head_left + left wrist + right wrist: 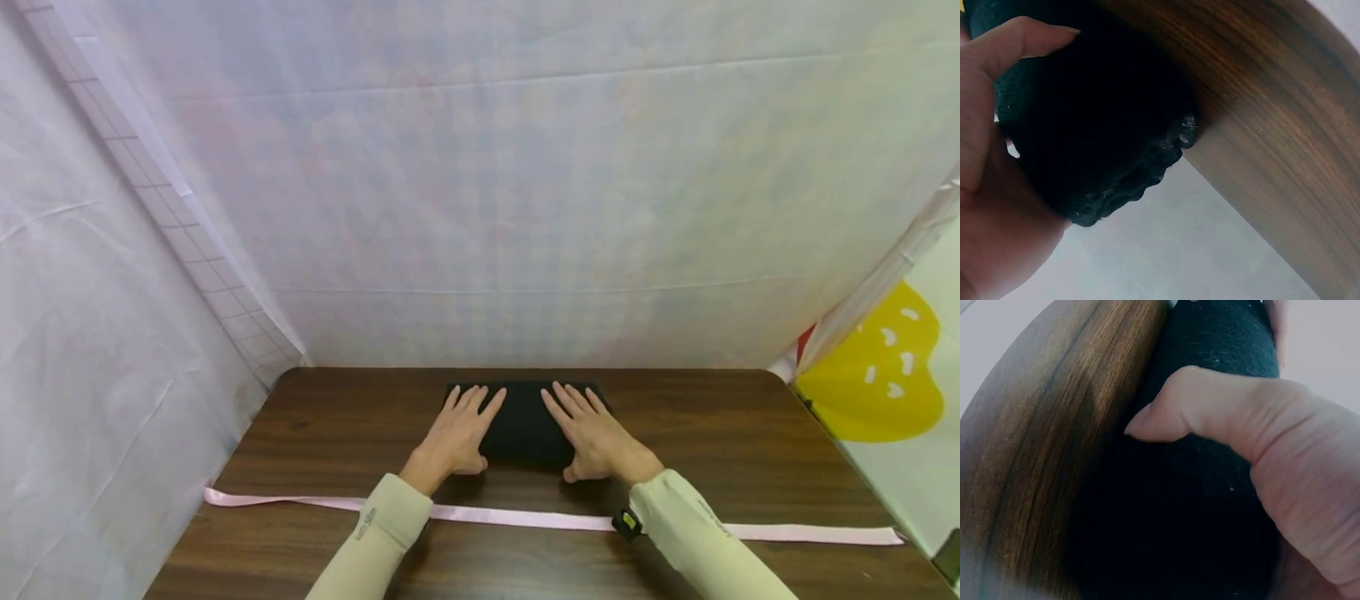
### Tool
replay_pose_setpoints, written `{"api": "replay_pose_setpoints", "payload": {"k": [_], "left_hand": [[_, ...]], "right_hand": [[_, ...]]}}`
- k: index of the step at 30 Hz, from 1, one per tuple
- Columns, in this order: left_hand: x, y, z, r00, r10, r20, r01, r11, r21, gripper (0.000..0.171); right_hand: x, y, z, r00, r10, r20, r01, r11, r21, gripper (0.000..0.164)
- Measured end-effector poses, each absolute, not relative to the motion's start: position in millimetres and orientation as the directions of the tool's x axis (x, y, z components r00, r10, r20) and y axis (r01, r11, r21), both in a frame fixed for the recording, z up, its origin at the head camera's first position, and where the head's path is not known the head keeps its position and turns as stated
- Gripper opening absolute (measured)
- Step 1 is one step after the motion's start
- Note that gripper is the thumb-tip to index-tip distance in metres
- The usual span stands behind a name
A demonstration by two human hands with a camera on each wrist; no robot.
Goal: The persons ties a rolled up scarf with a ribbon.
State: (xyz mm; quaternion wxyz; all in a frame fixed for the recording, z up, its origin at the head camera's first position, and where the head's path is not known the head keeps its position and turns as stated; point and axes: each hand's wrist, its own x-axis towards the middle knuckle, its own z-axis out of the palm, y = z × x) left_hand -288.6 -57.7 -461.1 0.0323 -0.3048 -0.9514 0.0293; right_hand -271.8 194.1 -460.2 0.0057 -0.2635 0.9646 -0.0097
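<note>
A black, fuzzy cloth bundle [525, 425], folded or rolled thick, lies on the table near its far edge. My left hand [455, 433] rests on its left part with the fingers stretched over the top. On the right part lies my right hand [596, 435], fingers spread and pointing away from me. Both thumbs are at the near side. In the left wrist view the thumb touches the cloth bundle [1104, 106], whose end shows wavy, layered edges. The right wrist view shows the thumb bent against the dark cloth [1210, 462]. The bundle's far side is hidden.
A pink ribbon [517, 517] stretches across the brown wooden table [337, 425], beneath both forearms. Whitish curtains [487, 208] hang behind the table and at the left. A yellow shape with white marks [873, 375] is at the right.
</note>
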Motion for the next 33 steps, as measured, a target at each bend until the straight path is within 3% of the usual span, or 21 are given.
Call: {"api": "replay_pose_setpoints", "payload": {"k": [18,33], "left_hand": [[-291.8,-44.7,-470.8,-0.848,0.528,0.041,0.509,0.834,-0.212,0.115],[-293.5,-39.8,-472.5,-0.857,0.513,0.053,0.480,0.832,-0.278,0.114]], "right_hand": [[-277.6,192.7,-468.0,-0.890,-0.452,-0.059,-0.453,0.892,0.008,0.134],[-282.3,199.4,-478.9,-0.853,-0.516,0.079,-0.516,0.856,0.015,0.129]]}}
